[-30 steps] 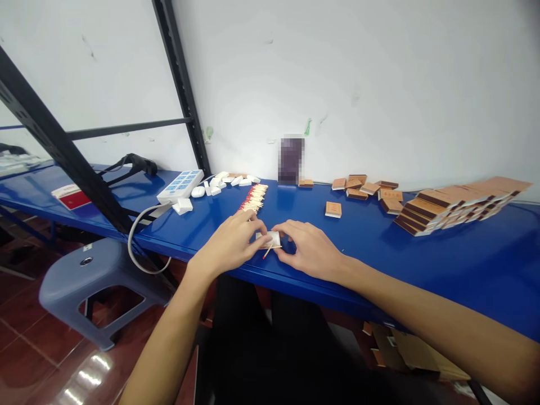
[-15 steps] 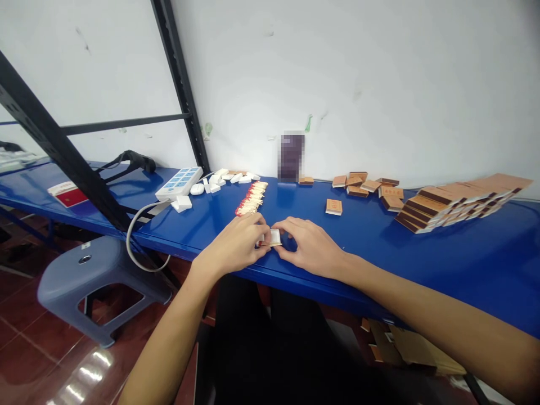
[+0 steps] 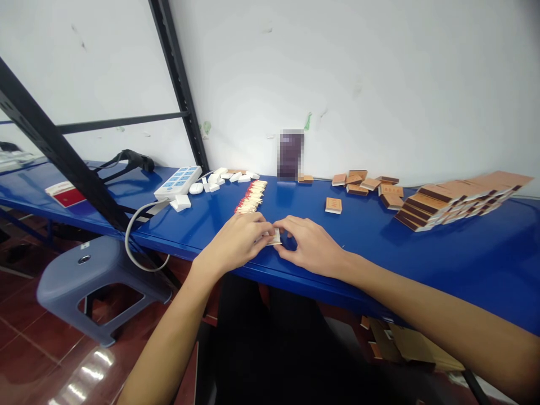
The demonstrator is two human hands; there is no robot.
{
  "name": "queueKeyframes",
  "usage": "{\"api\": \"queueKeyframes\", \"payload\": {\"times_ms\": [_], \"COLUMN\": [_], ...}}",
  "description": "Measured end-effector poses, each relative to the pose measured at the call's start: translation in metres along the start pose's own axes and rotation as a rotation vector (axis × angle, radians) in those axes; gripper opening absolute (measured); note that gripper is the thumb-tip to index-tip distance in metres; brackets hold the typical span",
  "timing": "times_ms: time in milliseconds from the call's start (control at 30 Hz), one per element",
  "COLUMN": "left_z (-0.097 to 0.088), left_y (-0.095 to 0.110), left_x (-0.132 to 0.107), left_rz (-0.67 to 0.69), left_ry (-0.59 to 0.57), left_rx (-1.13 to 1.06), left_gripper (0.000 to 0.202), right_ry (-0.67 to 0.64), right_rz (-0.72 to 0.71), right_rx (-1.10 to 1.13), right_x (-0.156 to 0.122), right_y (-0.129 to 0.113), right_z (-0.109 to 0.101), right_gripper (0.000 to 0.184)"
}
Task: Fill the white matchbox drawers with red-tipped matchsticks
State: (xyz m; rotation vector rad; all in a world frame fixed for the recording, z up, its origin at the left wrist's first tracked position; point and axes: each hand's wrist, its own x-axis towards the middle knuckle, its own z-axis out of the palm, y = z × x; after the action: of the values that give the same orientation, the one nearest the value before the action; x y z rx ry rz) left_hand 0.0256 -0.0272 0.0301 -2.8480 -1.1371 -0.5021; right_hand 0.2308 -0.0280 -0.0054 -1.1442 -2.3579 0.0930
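A small white matchbox tray (image 3: 276,237) lies on the blue table near its front edge, partly covered by fingers. My left hand (image 3: 240,239) is closed over the tray's left end, thumb on the near side and fingers reaching over the inside. From the right, my right hand (image 3: 310,244) grips the other end between thumb and fingers. Pale matchsticks seem to lie in the tray, but the fingertips hide most of them. Just beyond my left hand is a row of red-tipped matches (image 3: 252,197).
White trays (image 3: 217,179) lie at the back left beside a power strip (image 3: 179,183). One closed matchbox (image 3: 333,205) sits right of centre. Loose matchboxes (image 3: 356,180) and a stacked pile (image 3: 447,199) stand farther right. A blurred dark object (image 3: 291,154) leans on the wall.
Matches that stuck out at my left fingertips along the tray's near edge now sit lower, mostly hidden at the tray. Both hands have stayed nearly in place.
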Motion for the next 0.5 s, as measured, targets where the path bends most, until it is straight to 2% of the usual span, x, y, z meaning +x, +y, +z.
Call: {"api": "queueKeyframes", "payload": {"times_ms": [500], "left_z": [-0.0014], "left_y": [-0.0024], "left_x": [-0.0006], "left_rz": [0.005], "left_ry": [-0.019], "left_rx": [-0.044], "left_gripper": [0.02], "right_ry": [0.027], "right_rz": [-0.034], "right_rx": [0.01], "right_x": [-0.0003], "right_y": [-0.0007], "right_z": [-0.0004], "right_gripper": [0.023]}}
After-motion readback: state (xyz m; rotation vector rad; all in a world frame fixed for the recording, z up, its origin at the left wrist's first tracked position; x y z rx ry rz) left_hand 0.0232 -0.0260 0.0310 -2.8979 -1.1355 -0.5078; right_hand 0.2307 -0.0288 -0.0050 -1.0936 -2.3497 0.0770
